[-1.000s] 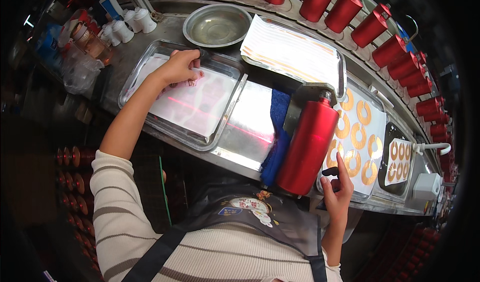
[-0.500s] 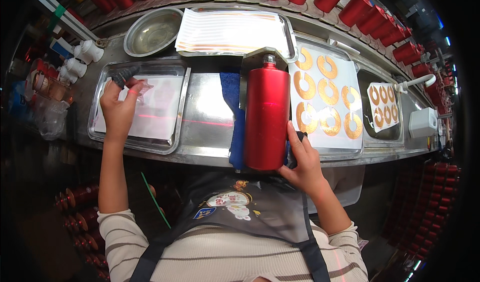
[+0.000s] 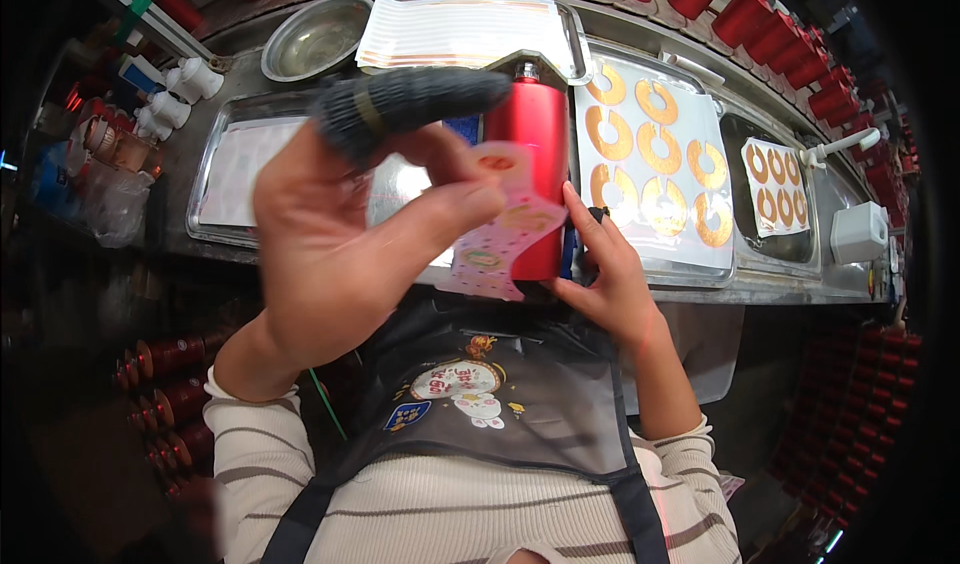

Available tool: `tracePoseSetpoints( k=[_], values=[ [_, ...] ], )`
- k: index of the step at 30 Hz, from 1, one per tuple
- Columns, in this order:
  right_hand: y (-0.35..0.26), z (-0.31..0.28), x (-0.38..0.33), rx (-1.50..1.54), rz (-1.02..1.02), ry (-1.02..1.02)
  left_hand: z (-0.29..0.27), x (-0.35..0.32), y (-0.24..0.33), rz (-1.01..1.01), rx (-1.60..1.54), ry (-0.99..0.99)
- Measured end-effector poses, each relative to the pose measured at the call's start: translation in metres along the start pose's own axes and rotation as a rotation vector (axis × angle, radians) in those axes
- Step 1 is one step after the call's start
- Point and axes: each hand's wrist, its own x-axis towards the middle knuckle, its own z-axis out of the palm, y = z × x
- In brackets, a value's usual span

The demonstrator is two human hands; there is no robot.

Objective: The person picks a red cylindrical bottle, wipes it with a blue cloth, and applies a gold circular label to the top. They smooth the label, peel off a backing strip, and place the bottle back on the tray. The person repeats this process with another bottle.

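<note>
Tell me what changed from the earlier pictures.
The left hand lifted a pink patterned sheet from the left tray and carried it rightward, before the red bottle. The right hand came from beside the bottle to its lower right side. The sheet of gold rings stayed put.

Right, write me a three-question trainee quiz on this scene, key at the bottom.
1. Which hand pinches the pink strip?
2. True or false: the bowl sits farther left than the red bottle beside the right hand.
3. How many gold C-shapes show on the small sheet at far right?

Key:
1. The left hand.
2. True.
3. Six.
</note>
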Motion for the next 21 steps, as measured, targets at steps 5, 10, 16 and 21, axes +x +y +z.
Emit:
tracePoseSetpoints(
  k=[5, 10, 16, 21],
  values=[
    [-0.004, -0.022, -0.007, 0.101, 0.216, 0.130, 0.037, 0.026, -0.052, -0.300, -0.115, 0.078],
    [-0.033, -0.008, 0.020, -0.055, -0.081, 0.183, 0.036, 0.035, -0.101, -0.298, -0.025, 0.047],
    [-0.034, 0.003, 0.032, -0.200, -0.058, 0.126, 0.033, 0.038, -0.128, -0.209, 0.225, 0.066],
    [-0.034, 0.002, 0.031, -0.123, -0.021, 0.102, 0.023, 0.028, -0.139, -0.082, 0.333, 0.118]
  ],
)
